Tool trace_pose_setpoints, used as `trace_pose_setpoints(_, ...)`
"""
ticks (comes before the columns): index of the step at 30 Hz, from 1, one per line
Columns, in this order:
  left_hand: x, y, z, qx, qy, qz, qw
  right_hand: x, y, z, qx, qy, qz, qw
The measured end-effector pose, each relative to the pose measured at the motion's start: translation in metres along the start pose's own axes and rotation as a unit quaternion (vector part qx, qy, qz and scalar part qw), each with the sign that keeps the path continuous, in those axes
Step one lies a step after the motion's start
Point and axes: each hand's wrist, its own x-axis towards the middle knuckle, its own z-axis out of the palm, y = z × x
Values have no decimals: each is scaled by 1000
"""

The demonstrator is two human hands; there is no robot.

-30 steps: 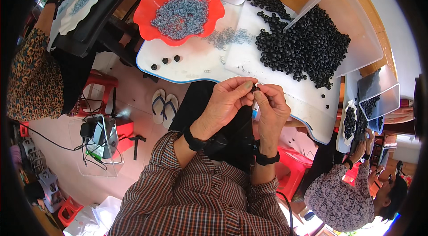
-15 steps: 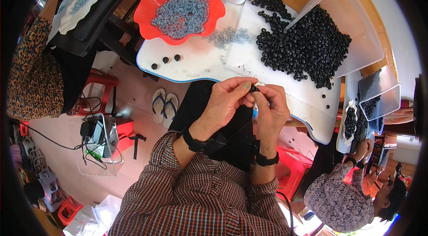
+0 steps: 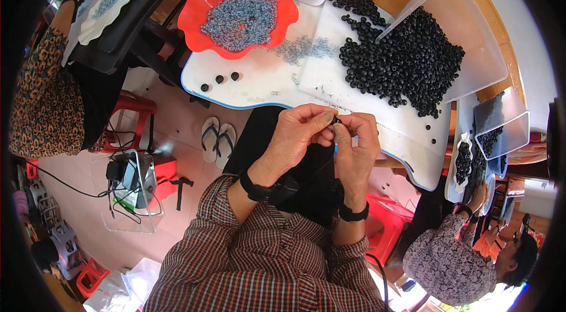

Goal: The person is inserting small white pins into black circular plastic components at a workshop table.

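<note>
Head view: my left hand (image 3: 298, 135) and right hand (image 3: 355, 146) pinch one small black bead (image 3: 335, 120) between fingertips, just off the table's near edge (image 3: 283, 100). Held close for fine work; bead pile (image 3: 407, 61) within reach.

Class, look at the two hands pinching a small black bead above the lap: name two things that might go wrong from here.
1. The bead is pinched between left hand and right hand beyond the table edge; a slip would likely drop it to the floor.
2. The bead pile lies loose, with strays near the table's edge; a nudge might roll some off.
</note>
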Motion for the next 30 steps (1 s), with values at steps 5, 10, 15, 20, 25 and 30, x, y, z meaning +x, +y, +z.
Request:
trace_pose_setpoints(5, -2, 1, 4, 57, 6, 52, 997, 3, -6, -3, -63, -7, -56, 996)
trace_pose_setpoints(10, -4, 2, 7, 99, 3, 84, 992, 4, -10, -5, -36, -13, -45, 998)
trace_pose_setpoints(15, -6, 2, 11, 95, 9, 93, 991, 4, -5, -6, -46, -17, -42, 998)
trace_pose_setpoints(20, -5, 3, 10, 108, 35, 91, 989, 3, -3, -3, -40, -29, -27, 998)
trace_pose_setpoints(25, -7, 8, 12, 95, 27, 77, 992, 3, -4, -1, -60, -43, -45, 996)
trace_pose_setpoints(30, -5, 7, 7, 117, 14, 47, 992, -1, -3, 1, -67, -49, -29, 996)
